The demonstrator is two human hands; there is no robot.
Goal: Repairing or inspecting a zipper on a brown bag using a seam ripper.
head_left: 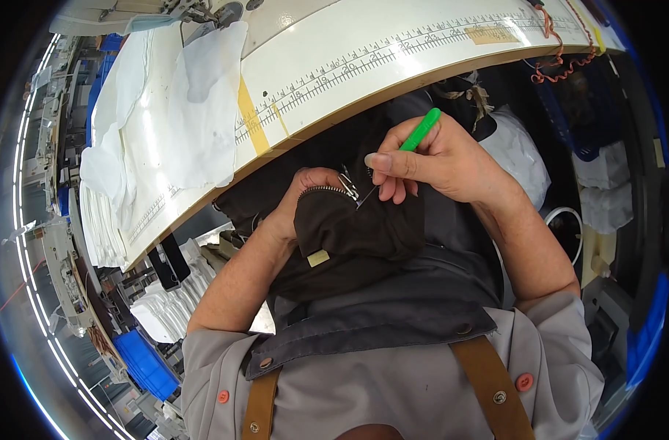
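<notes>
A dark brown garment with a metal-toothed zipper lies over my lap. My left hand grips it at the zipper, most of its fingers hidden behind the cloth. The silvery zipper pull stands at the end of the curved teeth. Between thumb and fingers, my right hand pinches a green-handled tool with a thin metal shaft. Its tip reaches down to the fabric beside the zipper end; whether it pierces the cloth I cannot tell. A small pale yellow tag sits on the garment.
Ahead curves the edge of a white table with a printed ruler scale. White cloth pieces lie on its left part. An orange coiled cord hangs over the edge at right. White bundles stand beyond my right arm.
</notes>
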